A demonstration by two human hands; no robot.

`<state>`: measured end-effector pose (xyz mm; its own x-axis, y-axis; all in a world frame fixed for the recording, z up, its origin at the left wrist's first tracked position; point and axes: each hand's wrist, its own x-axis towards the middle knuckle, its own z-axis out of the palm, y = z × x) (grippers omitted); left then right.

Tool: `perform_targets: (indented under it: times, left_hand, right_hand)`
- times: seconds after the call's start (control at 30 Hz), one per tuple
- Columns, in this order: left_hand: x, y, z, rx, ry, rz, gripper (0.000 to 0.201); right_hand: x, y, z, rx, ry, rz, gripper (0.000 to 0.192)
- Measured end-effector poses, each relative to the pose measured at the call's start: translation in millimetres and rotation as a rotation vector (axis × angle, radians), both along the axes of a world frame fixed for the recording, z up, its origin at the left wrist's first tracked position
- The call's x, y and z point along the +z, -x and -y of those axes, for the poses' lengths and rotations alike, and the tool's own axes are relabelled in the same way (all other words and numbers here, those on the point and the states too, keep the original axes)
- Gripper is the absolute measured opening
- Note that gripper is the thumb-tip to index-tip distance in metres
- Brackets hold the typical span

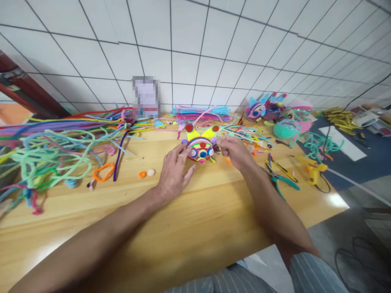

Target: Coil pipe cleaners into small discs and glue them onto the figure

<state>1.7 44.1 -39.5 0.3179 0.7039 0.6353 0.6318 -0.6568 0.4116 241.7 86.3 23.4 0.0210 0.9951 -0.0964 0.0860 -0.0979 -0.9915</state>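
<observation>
One tiled wall (214,44) behind, grey floor (351,228) at right. Long wooden table (195,219), strewn with pipe cleaners (51,142) at left, more craft pieces (275,110) at the far right, pliers (279,179) and a yellow glue gun (313,171) near the right edge. Both forearms stretched forward over the table. Left hand (174,173) flat, fingers loosely touching the mask (201,146) at table centre. Right hand (232,152) curled, pinching its right edge.

pixelated patch (146,97) — pipe cleaners (18,162) cut off left
</observation>
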Motion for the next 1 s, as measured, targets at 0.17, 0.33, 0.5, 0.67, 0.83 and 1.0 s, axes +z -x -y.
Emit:
perform_targets:
  times: [0.17,0.33,0.5,0.67,0.83,1.0]
  left_hand:
    - [-8.1,1,-7,0.007,0.049,0.017,0.057]
    - [-9.9,1,-7,-0.021,0.066,0.006,0.062]
    - [-10.0,1,-6,-0.039,0.053,-0.024,0.065]
    - [-10.2,1,-6,-0.041,0.034,-0.032,0.065]
    - [-9.3,2,-7,-0.045,0.039,-0.034,0.063]
    - [-9.3,1,-7,-0.040,0.044,-0.039,0.061]
  right_hand:
    - [-7.4,5,-3,0.001,-0.015,0.005,0.040]
    - [-10.3,7,-4,0.006,0.016,0.009,0.041]
    - [-17.0,7,-8,-0.008,0.035,0.044,0.036]
    - [-20.2,6,-11,-0.023,0.043,0.076,0.029]
    - [-19.4,7,-10,-0.053,0.021,0.083,0.024]
    - [-12.5,9,-6,-0.055,0.006,0.015,0.023]
